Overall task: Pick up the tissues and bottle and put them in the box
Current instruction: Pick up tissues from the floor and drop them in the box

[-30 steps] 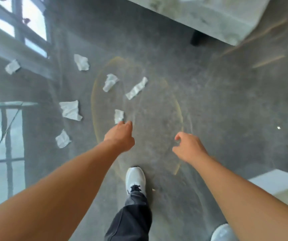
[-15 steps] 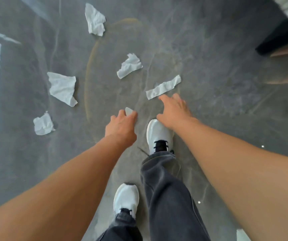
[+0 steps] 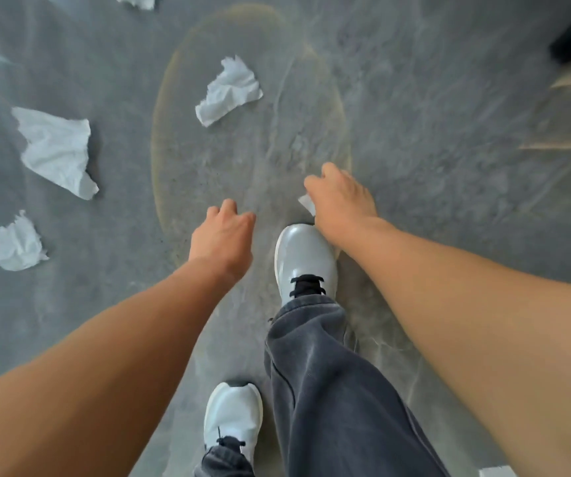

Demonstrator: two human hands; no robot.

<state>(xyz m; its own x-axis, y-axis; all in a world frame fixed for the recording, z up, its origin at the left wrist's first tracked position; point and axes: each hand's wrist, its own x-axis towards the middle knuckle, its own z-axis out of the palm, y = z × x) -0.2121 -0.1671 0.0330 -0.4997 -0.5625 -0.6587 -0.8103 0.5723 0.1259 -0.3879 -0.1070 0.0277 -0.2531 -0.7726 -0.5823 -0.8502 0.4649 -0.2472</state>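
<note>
- My right hand (image 3: pixel 341 201), centre right of the frame: fingers curled down over a white tissue strip (image 3: pixel 307 204), one corner showing at the thumb side.
- My left hand (image 3: pixel 224 241), centre: fingers bent downward; whether it holds anything I cannot tell.
- Crumpled tissue (image 3: pixel 229 91), upper centre, on the grey floor (image 3: pixel 432 132).
- Large tissue (image 3: pixel 57 149), left.
- Small tissue (image 3: pixel 17 243), lower left.
- Tissue edge (image 3: pixel 137 0), top border.
- My front shoe (image 3: pixel 306 259), just below my right hand.

Bare forearms, dark grey trousers (image 3: pixel 329 390), seemingly white trainers (image 3: pixel 306 256) with black laces.
</note>
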